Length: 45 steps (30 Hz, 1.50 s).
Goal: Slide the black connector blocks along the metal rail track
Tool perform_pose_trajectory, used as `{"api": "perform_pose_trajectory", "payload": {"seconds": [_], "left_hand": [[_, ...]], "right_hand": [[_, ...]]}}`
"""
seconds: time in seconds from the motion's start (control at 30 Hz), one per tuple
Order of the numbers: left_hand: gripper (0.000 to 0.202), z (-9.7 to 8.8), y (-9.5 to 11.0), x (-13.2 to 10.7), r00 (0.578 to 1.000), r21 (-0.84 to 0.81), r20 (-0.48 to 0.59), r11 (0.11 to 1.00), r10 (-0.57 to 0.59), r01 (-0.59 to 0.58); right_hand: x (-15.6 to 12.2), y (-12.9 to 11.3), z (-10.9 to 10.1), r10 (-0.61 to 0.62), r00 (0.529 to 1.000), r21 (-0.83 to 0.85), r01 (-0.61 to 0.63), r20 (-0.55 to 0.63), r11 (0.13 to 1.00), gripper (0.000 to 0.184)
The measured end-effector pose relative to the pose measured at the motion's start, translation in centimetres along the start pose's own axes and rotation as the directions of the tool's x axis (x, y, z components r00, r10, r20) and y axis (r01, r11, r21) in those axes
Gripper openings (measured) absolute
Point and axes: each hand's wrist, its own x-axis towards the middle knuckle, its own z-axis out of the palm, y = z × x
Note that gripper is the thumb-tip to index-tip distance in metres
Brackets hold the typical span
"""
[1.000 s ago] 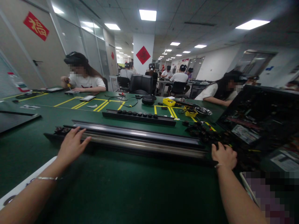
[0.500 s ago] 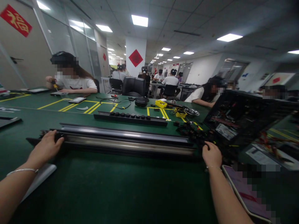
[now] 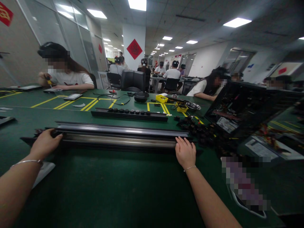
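Observation:
A long metal housing with shiny rails (image 3: 118, 136) lies across the green table (image 3: 114, 186) in front of me. My left hand (image 3: 45, 144) grips its left end, fingers curled over the edge. My right hand (image 3: 185, 152) rests on its right end, fingers laid over the rail and slightly apart. Both wrists wear thin bracelets.
A black power strip (image 3: 129, 114) lies behind the housing. A heap of black cables (image 3: 204, 134) and an open computer case (image 3: 239, 110) stand at the right. Yellow trays (image 3: 161, 98) and a metal bowl (image 3: 193, 106) sit further back. Other people work at the far table side.
My left hand slid from the top of the rail to the housing's left end. My right hand moved left onto the housing's right end. My view shifted right.

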Motion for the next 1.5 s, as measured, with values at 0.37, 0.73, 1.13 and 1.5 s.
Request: {"api": "perform_pose_trajectory", "payload": {"seconds": [0.37,0.73,1.13,1.5], "left_hand": [[0.068,-1.0,1.2,-0.6,0.969,0.026,0.132,0.978,-0.208,0.207],[0.068,-1.5,1.6,-1.5,0.970,0.123,0.159,0.979,-0.182,0.163],[0.067,-2.2,3.1,-2.2,0.970,0.126,0.185,0.983,-0.155,0.133],[0.065,-2.5,3.7,-2.5,0.968,0.139,0.185,0.979,-0.171,0.146]], "right_hand": [[0.0,-0.5,0.2,0.067,0.998,0.031,-0.067,-0.007,0.997,0.043],[0.0,-0.2,0.3,0.041,0.999,0.038,-0.040,-0.031,0.998,0.043],[-0.1,-0.1,0.4,0.031,0.999,0.045,-0.029,-0.040,0.999,0.043],[-0.2,-0.2,0.2,0.040,0.998,0.062,-0.038,-0.039,0.997,0.043]]}}
